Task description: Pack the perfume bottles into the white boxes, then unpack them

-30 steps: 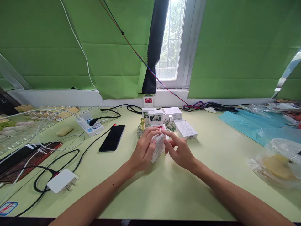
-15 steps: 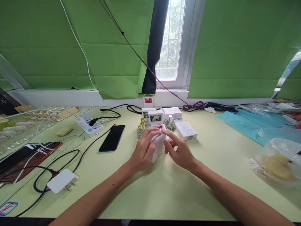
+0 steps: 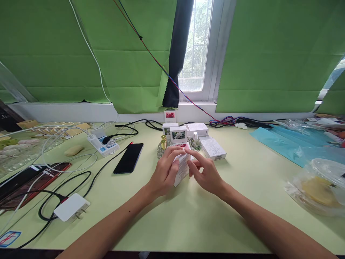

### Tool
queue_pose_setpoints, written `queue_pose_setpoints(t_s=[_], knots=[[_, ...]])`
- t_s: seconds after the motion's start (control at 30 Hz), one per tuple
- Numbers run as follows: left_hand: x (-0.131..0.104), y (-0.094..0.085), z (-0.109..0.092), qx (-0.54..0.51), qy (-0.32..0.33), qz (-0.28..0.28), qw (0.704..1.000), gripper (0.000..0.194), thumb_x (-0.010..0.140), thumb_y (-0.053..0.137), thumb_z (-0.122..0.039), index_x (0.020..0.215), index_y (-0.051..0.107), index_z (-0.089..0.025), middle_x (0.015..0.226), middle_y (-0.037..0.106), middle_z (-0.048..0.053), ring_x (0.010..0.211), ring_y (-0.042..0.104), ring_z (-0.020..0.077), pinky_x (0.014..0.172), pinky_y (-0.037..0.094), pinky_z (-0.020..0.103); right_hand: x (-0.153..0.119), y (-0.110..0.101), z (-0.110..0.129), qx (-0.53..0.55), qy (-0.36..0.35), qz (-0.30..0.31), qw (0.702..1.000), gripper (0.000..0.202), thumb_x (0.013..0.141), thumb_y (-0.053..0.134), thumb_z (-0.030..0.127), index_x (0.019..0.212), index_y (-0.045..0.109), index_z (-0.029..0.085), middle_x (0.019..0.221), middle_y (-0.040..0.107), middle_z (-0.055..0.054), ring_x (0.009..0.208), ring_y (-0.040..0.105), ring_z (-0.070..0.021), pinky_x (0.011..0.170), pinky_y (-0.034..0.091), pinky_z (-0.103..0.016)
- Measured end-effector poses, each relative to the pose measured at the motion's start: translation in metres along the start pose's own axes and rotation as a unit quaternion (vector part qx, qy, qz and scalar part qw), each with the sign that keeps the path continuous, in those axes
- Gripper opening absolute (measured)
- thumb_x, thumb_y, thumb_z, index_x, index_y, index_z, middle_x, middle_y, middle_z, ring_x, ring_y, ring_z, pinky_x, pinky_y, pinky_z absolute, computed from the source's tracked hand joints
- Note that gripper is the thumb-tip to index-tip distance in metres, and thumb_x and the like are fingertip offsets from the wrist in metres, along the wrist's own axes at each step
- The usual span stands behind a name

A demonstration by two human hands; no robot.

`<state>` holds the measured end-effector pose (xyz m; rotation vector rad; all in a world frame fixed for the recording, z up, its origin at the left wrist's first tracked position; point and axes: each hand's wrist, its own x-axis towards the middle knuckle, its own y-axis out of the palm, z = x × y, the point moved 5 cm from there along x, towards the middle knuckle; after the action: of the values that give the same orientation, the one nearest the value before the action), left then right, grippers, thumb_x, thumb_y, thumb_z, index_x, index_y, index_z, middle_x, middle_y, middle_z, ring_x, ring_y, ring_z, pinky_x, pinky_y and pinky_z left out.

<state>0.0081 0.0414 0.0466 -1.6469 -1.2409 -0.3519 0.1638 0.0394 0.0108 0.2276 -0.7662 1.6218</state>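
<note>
A small white printed box (image 3: pixel 182 172) stands upright and turned at an angle on the table (image 3: pixel 188 223). My left hand (image 3: pixel 165 169) is closed around its left side, thumb on the near printed face. At the box's top right edge, my right hand (image 3: pixel 204 170) has its index finger on the top and its other fingers curled against the side. Just behind my left hand are glass bottles with gold caps (image 3: pixel 163 144). A glass bottle with a silver cap (image 3: pixel 195 141) stands behind my right hand. White flower-picture boxes (image 3: pixel 178 134) are grouped beyond the hands.
A phone (image 3: pixel 128 158) lies left of my hands, near a power strip (image 3: pixel 105 146). Cables and a white charger (image 3: pixel 72 207) spread at far left. Right are a blue sheet (image 3: pixel 277 143) and a plastic-wrapped tub (image 3: pixel 320 187). A white box (image 3: pixel 212 148) lies behind my right hand.
</note>
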Motion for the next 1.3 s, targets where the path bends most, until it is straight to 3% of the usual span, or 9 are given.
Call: queue_pose_setpoints(t_s=[1.3], knots=[[-0.0015, -0.0006, 0.0032, -0.014, -0.023, -0.001, 1.0, 0.033, 0.104, 0.034, -0.02, 0.124, 0.06, -0.024, 0.131, 0.062, 0.011, 0.127, 0.058, 0.0269, 0.105, 0.05, 0.047, -0.0001, -0.0001, 0.0002, -0.01, -0.008, 0.003, 1.0, 0.044, 0.102, 0.048, 0.027, 0.143, 0.056, 0.015, 0.058, 0.057, 0.006, 0.049, 0.051, -0.0108, 0.052, 0.045, -0.023]])
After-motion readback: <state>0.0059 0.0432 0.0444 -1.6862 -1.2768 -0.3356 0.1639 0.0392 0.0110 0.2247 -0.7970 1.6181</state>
